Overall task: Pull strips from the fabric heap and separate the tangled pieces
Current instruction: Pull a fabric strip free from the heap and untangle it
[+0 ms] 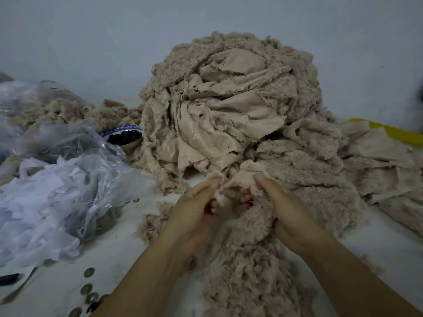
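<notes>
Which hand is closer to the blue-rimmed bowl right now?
Left. The left hand is in front of the bowl, off to its right; the right hand is farther right, across the strip both hands pinch.

No text, label or number is legible anywhere (the bowl (pixel 131 144) rim shows only blue pattern).
</notes>
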Motion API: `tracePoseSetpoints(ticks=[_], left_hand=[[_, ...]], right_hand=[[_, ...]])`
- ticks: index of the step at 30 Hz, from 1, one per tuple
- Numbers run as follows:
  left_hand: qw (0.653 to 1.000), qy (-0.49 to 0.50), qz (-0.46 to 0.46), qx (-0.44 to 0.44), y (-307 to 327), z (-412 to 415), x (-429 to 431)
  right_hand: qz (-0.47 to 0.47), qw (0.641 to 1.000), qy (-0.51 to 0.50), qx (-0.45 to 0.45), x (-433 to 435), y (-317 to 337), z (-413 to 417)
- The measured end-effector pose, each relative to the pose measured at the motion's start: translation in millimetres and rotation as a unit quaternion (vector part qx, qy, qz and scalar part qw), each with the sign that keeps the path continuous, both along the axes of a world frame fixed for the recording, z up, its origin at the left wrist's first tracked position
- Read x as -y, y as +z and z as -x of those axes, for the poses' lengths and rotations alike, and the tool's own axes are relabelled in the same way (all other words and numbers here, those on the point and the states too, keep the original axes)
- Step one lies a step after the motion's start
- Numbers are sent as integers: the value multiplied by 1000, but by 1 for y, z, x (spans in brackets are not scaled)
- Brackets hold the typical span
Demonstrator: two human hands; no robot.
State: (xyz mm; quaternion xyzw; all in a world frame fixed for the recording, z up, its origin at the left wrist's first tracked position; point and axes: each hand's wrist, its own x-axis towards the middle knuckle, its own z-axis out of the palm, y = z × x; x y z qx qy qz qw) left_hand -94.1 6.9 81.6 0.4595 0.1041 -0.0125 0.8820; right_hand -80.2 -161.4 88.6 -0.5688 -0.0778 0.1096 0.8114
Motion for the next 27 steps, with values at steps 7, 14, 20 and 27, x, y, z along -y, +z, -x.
tracePoseSetpoints(ticks=[7,14,20,27], left_hand=[[997,73,-1,3,0,-4,-17],[877,-56,-459,133,-3,19,17],[895,-35,-435,93,-6,14,12],[987,-147,-51,31,2,15,2]], right_hand=[[-106,993,-36,-48,13,4,-12],[-94,992,62,-52,-1,0,-2],[-104,992,40,-60,-1,0,-4],[-10,999,20,-42,1,-6,-6]])
